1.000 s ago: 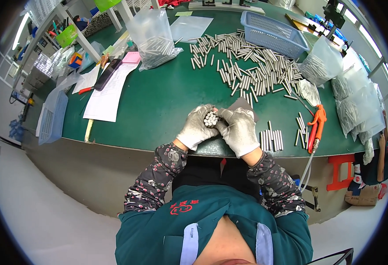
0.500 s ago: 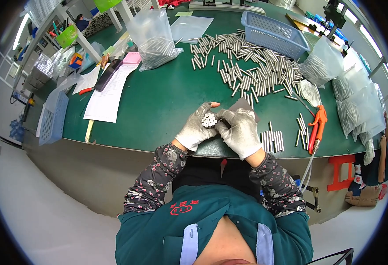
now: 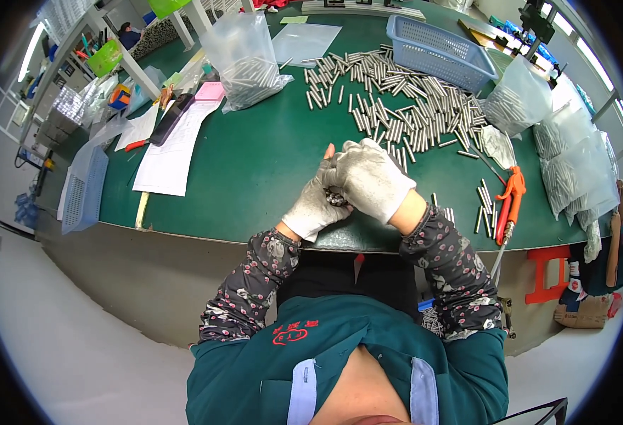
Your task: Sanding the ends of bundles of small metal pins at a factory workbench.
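Note:
Both of my hands wear white gloves and are cupped together over the near edge of the green table (image 3: 255, 163). My left hand (image 3: 315, 205) and my right hand (image 3: 372, 177) together enclose a bundle of short metal rods (image 3: 335, 198), of which only a few ends show between the palms. A large loose heap of the same metal rods (image 3: 403, 106) lies spread on the table beyond my hands. A few more rods (image 3: 485, 205) lie in a row to the right.
An orange-handled tool (image 3: 508, 202) lies at the right edge. A blue basket (image 3: 439, 49) stands at the back, clear bags of rods (image 3: 244, 60) at the back left and along the right (image 3: 574, 163). Papers (image 3: 170, 152) and another blue basket (image 3: 81, 191) are at the left.
My right hand has closed over the bundle, so the rod ends that showed between my hands are now mostly covered. Both hands shifted slightly.

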Action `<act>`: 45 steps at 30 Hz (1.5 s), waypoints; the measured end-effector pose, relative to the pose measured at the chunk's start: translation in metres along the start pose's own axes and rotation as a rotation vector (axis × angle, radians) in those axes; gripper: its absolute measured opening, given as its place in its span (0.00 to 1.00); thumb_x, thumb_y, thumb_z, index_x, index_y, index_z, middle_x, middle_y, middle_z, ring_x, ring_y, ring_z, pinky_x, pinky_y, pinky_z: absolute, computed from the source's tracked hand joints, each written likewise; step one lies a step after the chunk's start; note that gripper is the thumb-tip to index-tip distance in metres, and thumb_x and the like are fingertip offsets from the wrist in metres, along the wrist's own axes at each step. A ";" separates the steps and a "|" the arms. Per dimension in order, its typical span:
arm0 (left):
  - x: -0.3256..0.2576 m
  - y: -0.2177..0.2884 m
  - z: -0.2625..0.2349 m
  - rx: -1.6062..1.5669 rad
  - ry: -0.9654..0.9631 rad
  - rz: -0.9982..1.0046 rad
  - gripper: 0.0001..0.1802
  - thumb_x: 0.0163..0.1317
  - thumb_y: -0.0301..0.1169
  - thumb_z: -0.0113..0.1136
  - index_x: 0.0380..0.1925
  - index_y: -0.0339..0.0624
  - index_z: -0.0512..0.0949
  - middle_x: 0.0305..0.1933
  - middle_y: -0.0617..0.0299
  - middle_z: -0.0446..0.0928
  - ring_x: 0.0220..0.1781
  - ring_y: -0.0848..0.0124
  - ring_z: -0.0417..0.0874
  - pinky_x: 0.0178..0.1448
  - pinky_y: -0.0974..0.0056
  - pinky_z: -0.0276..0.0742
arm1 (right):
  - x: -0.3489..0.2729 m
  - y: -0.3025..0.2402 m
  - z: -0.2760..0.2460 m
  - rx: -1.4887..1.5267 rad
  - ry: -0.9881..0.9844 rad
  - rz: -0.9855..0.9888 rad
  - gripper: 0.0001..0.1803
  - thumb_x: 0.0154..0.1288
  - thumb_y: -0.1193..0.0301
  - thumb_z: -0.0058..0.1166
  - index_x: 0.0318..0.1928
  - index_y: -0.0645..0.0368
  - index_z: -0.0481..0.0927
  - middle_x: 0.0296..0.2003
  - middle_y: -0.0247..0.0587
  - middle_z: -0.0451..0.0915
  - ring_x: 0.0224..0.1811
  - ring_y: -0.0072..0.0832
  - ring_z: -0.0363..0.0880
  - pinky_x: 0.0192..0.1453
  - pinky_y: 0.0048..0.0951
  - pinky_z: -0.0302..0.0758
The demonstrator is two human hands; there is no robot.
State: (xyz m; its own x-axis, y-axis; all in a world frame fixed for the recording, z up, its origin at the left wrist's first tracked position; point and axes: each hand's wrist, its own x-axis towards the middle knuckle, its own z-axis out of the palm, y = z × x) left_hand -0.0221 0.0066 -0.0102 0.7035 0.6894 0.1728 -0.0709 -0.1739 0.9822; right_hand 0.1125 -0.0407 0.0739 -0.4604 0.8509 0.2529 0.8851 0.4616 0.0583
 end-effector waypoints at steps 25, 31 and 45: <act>-0.006 -0.002 -0.007 -0.085 -0.139 -0.254 0.36 0.48 0.13 0.60 0.58 0.37 0.59 0.41 0.66 0.70 0.43 0.75 0.73 0.50 0.71 0.73 | -0.049 0.008 -0.013 0.086 0.079 0.598 0.32 0.46 0.50 0.56 0.49 0.58 0.72 0.39 0.48 0.76 0.43 0.40 0.75 0.47 0.42 0.65; -0.006 0.000 -0.001 -0.271 -0.081 -0.248 0.37 0.47 0.13 0.62 0.59 0.37 0.58 0.43 0.65 0.70 0.44 0.76 0.73 0.51 0.71 0.73 | -0.068 0.004 0.020 -0.081 -0.025 0.551 0.37 0.44 0.55 0.59 0.57 0.55 0.68 0.52 0.55 0.68 0.55 0.43 0.67 0.57 0.43 0.60; -0.008 0.012 -0.002 -0.419 -0.106 -0.151 0.30 0.47 0.16 0.62 0.52 0.42 0.67 0.43 0.66 0.74 0.44 0.74 0.74 0.51 0.68 0.73 | -0.047 -0.001 -0.015 0.330 0.384 0.013 0.29 0.43 0.70 0.58 0.51 0.55 0.74 0.55 0.63 0.64 0.51 0.51 0.70 0.54 0.43 0.67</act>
State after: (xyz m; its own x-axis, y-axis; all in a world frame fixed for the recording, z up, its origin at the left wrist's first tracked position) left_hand -0.0299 0.0006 0.0006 0.7950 0.6054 0.0386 -0.2269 0.2377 0.9445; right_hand 0.1341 -0.0848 0.0768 -0.3368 0.7321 0.5921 0.7936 0.5591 -0.2400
